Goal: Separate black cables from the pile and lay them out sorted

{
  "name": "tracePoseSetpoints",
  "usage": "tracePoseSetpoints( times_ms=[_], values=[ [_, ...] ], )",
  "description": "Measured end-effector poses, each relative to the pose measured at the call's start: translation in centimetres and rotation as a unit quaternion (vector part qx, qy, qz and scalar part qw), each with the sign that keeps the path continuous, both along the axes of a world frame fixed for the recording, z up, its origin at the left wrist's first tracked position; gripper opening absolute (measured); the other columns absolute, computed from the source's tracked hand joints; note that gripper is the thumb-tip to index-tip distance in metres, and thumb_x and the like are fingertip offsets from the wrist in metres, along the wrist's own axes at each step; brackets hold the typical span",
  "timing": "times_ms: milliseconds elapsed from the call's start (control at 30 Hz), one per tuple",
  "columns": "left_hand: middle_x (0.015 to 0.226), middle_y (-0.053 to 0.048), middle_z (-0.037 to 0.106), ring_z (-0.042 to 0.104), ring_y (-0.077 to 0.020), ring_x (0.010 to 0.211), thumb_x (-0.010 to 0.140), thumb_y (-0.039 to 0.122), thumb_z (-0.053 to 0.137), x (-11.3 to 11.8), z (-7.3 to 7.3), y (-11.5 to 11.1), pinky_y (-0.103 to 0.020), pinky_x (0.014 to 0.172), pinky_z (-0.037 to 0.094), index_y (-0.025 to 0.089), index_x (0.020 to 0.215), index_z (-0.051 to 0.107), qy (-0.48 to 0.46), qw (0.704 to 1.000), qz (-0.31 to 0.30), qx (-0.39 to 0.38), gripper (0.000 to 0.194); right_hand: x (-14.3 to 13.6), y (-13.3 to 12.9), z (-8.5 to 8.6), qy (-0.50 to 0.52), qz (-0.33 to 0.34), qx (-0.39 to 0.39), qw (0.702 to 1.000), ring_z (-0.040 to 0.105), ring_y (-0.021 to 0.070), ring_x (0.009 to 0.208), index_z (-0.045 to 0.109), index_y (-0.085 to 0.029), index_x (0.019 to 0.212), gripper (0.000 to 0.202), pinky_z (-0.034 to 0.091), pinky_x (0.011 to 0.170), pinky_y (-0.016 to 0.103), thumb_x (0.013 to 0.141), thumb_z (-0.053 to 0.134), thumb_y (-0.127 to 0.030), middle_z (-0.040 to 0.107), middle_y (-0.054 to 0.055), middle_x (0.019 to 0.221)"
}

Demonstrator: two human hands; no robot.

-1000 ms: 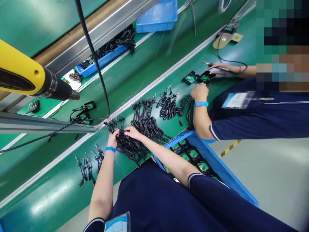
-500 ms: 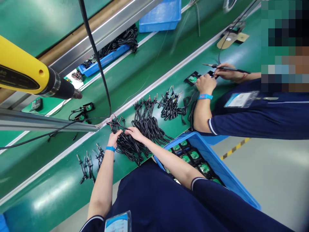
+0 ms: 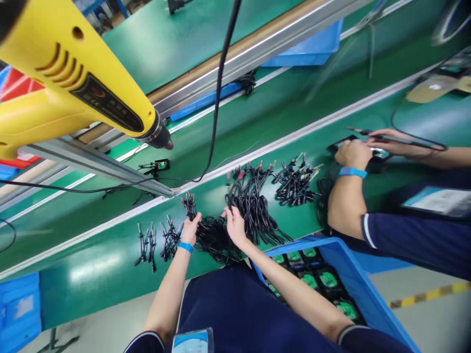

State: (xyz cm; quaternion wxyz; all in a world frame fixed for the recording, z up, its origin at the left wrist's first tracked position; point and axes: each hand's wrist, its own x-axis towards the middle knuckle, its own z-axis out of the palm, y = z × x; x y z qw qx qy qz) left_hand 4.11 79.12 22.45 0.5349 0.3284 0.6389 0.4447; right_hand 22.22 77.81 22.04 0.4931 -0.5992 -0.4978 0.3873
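Note:
My left hand [image 3: 191, 229] is closed around a bundle of black cables [image 3: 215, 239] near its end, where red-tipped wires stick out past my fingers. Just to the right, my right hand [image 3: 236, 226] has its fingers drawn together at the left edge of a second pile of looped black cables [image 3: 257, 211]. What lies between those fingertips is too small to make out. Beyond that pile lie short black cables [image 3: 296, 184] with pale and yellow ends. Left of my left hand are short black leads [image 3: 170, 239] and a few more leads [image 3: 147, 247].
A yellow heat gun [image 3: 106, 93] hangs at upper left, its black cord [image 3: 220, 83] crossing the view. A metal post [image 3: 110, 166] meets the bench. At right, a co-worker's hands [image 3: 355, 153] hold a soldering iron and part. A blue crate [image 3: 371, 294] holds green circuit boards.
My right hand has moved from the left bundle to the right pile's edge. My left hand keeps its grip on the bundle. The view has shifted, and the heat gun appears larger.

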Motion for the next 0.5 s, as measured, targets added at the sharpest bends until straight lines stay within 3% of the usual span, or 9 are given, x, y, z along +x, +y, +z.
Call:
tracePoseSetpoints(
  times_ms=[133,233,300,367,433,500],
  values=[
    [0.067,-0.002,0.053,0.04,-0.0124,0.061,0.068,0.074,0.068,0.3,2.1,-4.0,-0.027,0.058,0.03,0.019,0.065,0.053,0.014,0.999,0.029,0.029,0.057,1.0,2.1,-0.2,-0.054,-0.014,-0.014,0.998,0.063,0.022,0.076,0.052,-0.016,0.11,0.037,0.053,0.08,0.039,0.098,0.027,-0.041,0.064,0.01,0.085],
    [0.067,-0.003,0.051,0.041,-0.0144,0.063,0.073,0.071,0.066,1.5,5.2,-7.8,-0.028,0.061,0.032,0.02,0.062,0.053,0.023,0.999,0.008,0.049,0.054,1.2,5.0,-0.3,-0.1,0.019,-0.02,0.995,0.064,0.0293,0.099,0.056,-0.011,0.114,0.034,0.048,0.096,0.049,0.09,0.042,-0.03,0.065,0.019,0.103],
    [0.067,-0.004,0.051,0.043,-0.0157,0.066,0.078,0.066,0.065,2.5,7.7,-10.3,-0.03,0.065,0.035,0.02,0.063,0.053,0.03,0.996,-0.048,0.073,0.05,0.8,6.0,-0.1,-0.124,0.04,-0.006,0.992,0.054,0.0329,0.122,0.053,-0.007,0.124,0.044,0.037,0.11,0.054,0.085,0.047,-0.025,0.058,0.026,0.125],
    [0.068,-0.003,0.052,0.045,-0.016,0.068,0.083,0.059,0.063,3.3,10.2,-12.4,-0.03,0.067,0.037,0.02,0.067,0.054,0.021,0.986,-0.133,0.094,0.043,-0.1,6.0,0.3,-0.133,0.079,0.015,0.988,0.048,0.0316,0.131,0.049,-0.006,0.132,0.05,0.033,0.114,0.053,0.086,0.048,-0.025,0.051,0.026,0.137],
    [0.071,-0.004,0.055,0.046,-0.0157,0.068,0.083,0.051,0.065,3.9,12.7,-13.8,-0.03,0.067,0.038,0.02,0.072,0.057,0.003,0.97,-0.217,0.11,0.035,-1.4,4.8,0.7,-0.129,0.137,0.029,0.982,0.056,0.0272,0.123,0.051,-0.01,0.133,0.049,0.042,0.11,0.047,0.087,0.05,-0.028,0.057,0.02,0.133],
    [0.074,-0.004,0.058,0.047,-0.0153,0.068,0.082,0.044,0.068,4.2,14.9,-14.6,-0.029,0.067,0.039,0.019,0.073,0.058,-0.012,0.95,-0.282,0.13,0.028,-3.0,3.1,1.1,-0.117,0.204,0.034,0.971,0.066,0.0214,0.102,0.058,-0.018,0.126,0.042,0.054,0.096,0.038,0.087,0.054,-0.032,0.068,0.011,0.116]
  ],
)
